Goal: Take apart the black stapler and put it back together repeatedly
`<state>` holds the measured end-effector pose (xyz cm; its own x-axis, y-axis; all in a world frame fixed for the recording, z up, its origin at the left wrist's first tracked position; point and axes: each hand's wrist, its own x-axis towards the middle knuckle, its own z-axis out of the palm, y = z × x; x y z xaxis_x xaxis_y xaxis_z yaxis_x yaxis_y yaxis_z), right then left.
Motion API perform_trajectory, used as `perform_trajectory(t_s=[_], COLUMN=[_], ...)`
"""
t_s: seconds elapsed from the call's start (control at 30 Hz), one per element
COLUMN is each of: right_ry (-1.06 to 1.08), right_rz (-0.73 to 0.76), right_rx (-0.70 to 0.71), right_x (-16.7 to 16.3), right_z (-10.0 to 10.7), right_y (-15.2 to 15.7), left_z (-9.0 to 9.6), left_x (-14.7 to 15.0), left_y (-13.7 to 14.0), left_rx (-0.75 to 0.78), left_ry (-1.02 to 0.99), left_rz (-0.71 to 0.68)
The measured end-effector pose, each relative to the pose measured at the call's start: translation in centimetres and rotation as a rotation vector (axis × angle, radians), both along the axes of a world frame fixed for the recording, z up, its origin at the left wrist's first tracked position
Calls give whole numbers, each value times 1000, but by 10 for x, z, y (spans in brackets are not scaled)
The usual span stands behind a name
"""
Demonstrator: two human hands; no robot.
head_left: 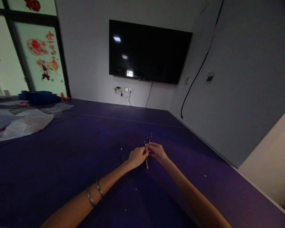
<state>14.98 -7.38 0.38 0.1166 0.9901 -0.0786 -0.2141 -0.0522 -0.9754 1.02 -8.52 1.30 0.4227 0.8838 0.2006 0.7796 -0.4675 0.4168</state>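
Note:
In the middle of the head view, my left hand (137, 157) and my right hand (158, 151) meet over the purple floor. Both are closed, fingertips together around a thin, pale strip-like thing (146, 163), its lower end sticking out below my left fingers. Just beyond my fingertips a small dark, curved piece (148, 139) shows; whether it joins the pale strip I cannot tell. Most of what I hold is covered by my fingers. Tiny white scraps (121, 148) lie scattered around my hands. Two bracelets circle my left forearm.
A large black television (147, 52) hangs on the far wall above sockets with cables. From the right wall a black cable (196, 77) dangles. Clear plastic sheeting (30, 122) and a blue bundle (41, 97) lie at left, near a glass door (41, 57) with red decorations.

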Motion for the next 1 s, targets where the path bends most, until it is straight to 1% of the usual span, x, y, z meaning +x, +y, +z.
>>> perform_trajectory(t_s=[0.03, 0.1, 0.13, 0.2, 0.33, 0.47, 0.57, 0.73, 0.9, 1.0], right_ry=[-54, -235, -350, -509, -781, -1063, -1226, -1420, -1526, -1565], right_rz=[-5, -25, -39, -69, -159, -252, -290, -291, -295, -316], right_rx=[8, 4, -12, -53, -103, -111, -125, -156, -194, -179], right_x=[8, 28, 40, 68, 121, 155, 164, 160, 154, 148], right_z=[-1, -3, -4, -6, -10, -13, -15, -16, -12, -8], right_y=[0, 1, 1, 0, -6, -14, -18, -22, -27, -30], left_z=[0, -2, -4, -8, -15, -16, -17, -17, -17, -16], left_x=[2, 6, 7, 8, 9, 13, 18, 24, 25, 24], left_y=[0, 1, 2, 5, 11, 14, 16, 18, 17, 17], left_rx=[0, 1, 1, -1, 4, -45, -64, -40, -55, -46], left_ry=[-2, 27, 61, 149, 263, 307, 312, 317, 320, 312], left_rz=[-13, -28, -32, -31, 6, 53, 57, 41, 45, 50])
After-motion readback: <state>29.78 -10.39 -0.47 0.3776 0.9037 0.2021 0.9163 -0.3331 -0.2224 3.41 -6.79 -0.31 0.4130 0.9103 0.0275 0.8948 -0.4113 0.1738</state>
